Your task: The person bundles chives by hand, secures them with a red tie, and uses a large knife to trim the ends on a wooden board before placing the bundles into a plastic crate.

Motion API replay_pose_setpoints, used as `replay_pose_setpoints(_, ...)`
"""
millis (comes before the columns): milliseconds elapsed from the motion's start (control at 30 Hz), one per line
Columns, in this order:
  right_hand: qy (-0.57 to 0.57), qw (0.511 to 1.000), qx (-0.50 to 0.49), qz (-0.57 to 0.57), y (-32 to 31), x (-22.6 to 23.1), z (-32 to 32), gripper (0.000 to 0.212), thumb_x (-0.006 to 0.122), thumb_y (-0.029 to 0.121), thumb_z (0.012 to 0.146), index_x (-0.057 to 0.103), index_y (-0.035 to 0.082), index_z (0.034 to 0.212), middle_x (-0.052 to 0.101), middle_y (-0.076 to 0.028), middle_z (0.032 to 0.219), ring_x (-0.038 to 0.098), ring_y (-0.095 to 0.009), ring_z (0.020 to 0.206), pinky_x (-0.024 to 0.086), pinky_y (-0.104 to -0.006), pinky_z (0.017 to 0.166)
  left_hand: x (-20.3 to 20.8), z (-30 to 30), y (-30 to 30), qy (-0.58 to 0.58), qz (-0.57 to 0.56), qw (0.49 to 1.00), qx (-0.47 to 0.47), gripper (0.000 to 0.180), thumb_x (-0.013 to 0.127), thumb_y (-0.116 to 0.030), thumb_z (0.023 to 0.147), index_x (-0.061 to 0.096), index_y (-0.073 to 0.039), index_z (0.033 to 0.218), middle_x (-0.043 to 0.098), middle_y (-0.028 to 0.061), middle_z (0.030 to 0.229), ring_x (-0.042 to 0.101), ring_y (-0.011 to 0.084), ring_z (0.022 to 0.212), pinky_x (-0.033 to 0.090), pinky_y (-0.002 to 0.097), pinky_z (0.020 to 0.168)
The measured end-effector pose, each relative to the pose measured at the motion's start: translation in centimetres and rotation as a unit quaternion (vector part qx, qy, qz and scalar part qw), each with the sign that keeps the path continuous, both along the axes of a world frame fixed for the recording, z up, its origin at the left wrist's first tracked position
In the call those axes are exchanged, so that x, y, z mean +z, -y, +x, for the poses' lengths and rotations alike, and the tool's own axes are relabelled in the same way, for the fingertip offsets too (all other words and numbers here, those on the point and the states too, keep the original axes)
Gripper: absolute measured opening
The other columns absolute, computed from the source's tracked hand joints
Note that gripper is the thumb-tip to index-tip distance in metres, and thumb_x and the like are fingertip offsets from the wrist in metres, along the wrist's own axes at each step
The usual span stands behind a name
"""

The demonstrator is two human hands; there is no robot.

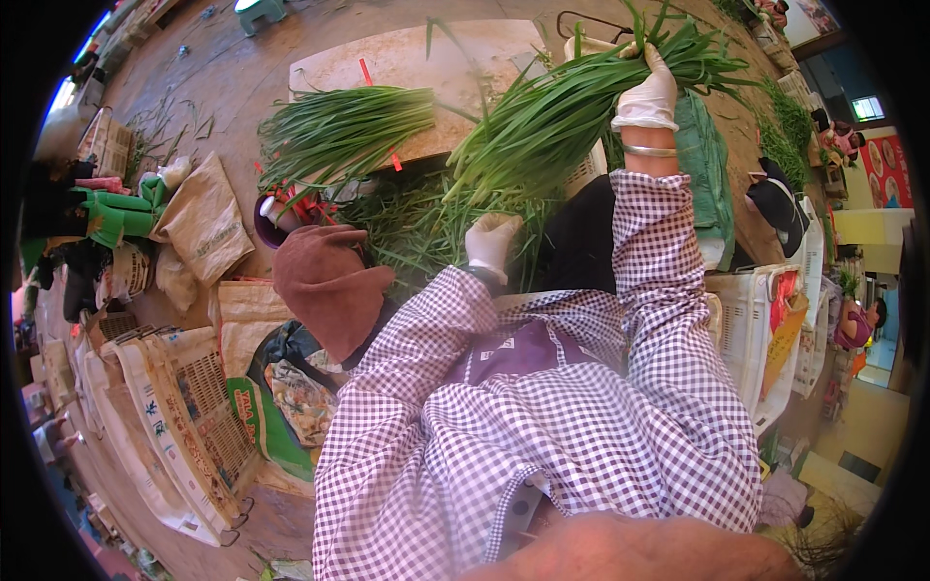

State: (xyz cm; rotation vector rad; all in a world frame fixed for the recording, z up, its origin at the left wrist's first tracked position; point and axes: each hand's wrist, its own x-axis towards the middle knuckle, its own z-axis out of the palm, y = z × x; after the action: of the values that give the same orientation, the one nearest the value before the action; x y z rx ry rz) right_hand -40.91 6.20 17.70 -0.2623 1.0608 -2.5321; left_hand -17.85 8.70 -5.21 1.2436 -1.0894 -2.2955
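Observation:
A large bunch of green chives (547, 111) is raised at the upper right, gripped near one end by my right hand (647, 95), which wears a white glove. Its long leaf tips fan down to the left. My left hand (491, 242), also gloved, is closed in front of my lap, just below those tips. Whatever its fingers hold, if anything, is hidden. Loose green leaves (417, 228) lie heaped beside it. Another bunch of chives (349, 126) rests on the left part of a pale board (417, 63), with a red strip (365, 71) sticking out beyond it.
A purple container (269, 225) with red strips stands left of the leaf heap, near a brown cloth (325, 286). White plastic crates (184, 416) are at the left, more (751, 334) at the right. A green woven sack (702, 174) lies beyond my right arm.

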Motion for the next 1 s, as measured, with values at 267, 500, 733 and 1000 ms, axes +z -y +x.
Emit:
replay_pose_setpoints(267,0.008,1.0,0.003,0.0,0.8,-1.6,-0.3,0.017,0.054,0.013,0.096,0.056,-0.002,0.086,0.058,-0.01,0.073,0.056,-0.022,0.065,0.051,-0.0371,0.067,1.3,-1.5,-0.7,-0.065,-0.032,0.988,0.139,0.019,0.072,-0.005,0.084,0.067,-0.002,0.102,0.064,-0.0008,0.084,0.054,0.0086,0.071,0.045,0.0227,0.067)
replay_pose_setpoints(500,0.08,0.996,0.025,-0.03,1.7,-4.0,-1.9,0.019,0.057,0.015,0.096,0.062,-0.002,0.088,0.062,-0.009,0.075,0.058,-0.018,0.063,0.05,-0.0293,0.06,-0.9,-0.8,-0.5,-0.137,-0.01,0.985,0.108,0.014,0.069,-0.011,0.088,0.068,-0.002,0.1,0.065,0.0013,0.094,0.057,0.0089,0.08,0.047,0.0234,0.072)
replay_pose_setpoints(733,0.059,0.998,0.004,0.009,1.2,-2.9,-0.5,0.018,0.058,0.014,0.095,0.061,-0.002,0.088,0.061,-0.008,0.076,0.057,-0.017,0.062,0.05,-0.0285,0.059,1.8,2.9,-1.5,-0.078,-0.106,0.941,-0.31,0.021,0.07,-0.014,0.087,0.07,0.001,0.101,0.069,0.0059,0.096,0.063,0.0141,0.088,0.05,0.0284,0.084)
replay_pose_setpoints(1000,0.086,0.995,0.031,-0.052,1.5,-3.9,-0.7,0.014,0.06,0.012,0.094,0.06,-0.002,0.09,0.06,-0.008,0.075,0.057,-0.018,0.062,0.051,-0.0305,0.058,0.2,0.3,-1.2,-0.052,0.142,0.987,-0.052,0.057,0.064,-0.02,0.092,0.043,-0.013,0.144,0.058,0.003,0.127,0.053,0.015,0.11,0.038,0.0337,0.097)
